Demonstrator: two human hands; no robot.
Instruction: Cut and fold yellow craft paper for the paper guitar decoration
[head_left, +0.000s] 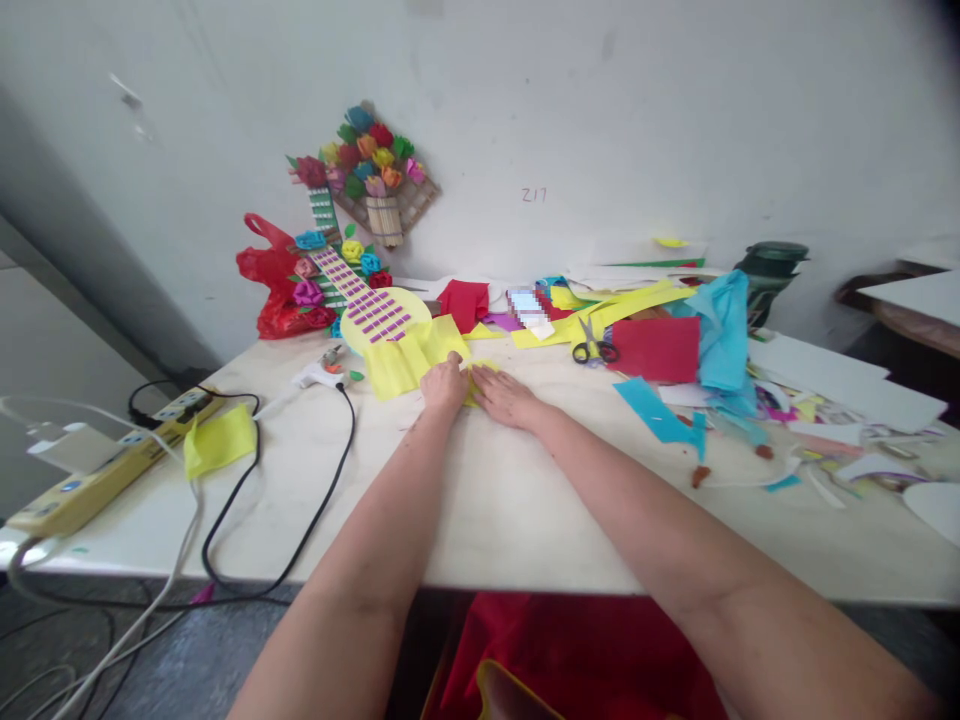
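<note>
My left hand [444,384] is closed, its fingers curled at the edge of a small piece of yellow crepe paper [472,392] on the table. Flat on that piece lies my right hand [508,398], fingers stretched out towards the left one. Most of the paper is hidden under the hands. Just beyond my left hand, a larger yellow sheet [397,365] covers the lower edge of a round, pale yellow guitar-shaped craft [412,308] with purple and white stripes. Black-handled scissors [592,345] rest to the right, apart from both hands.
A white glue gun [319,374] with a black cord [352,430] lies left, near a power strip [82,485] and a yellow scrap [221,440]. Red paper [655,348], blue paper [724,330] and cut scraps spread over the right side. Paper flowers [367,150] stand against the wall.
</note>
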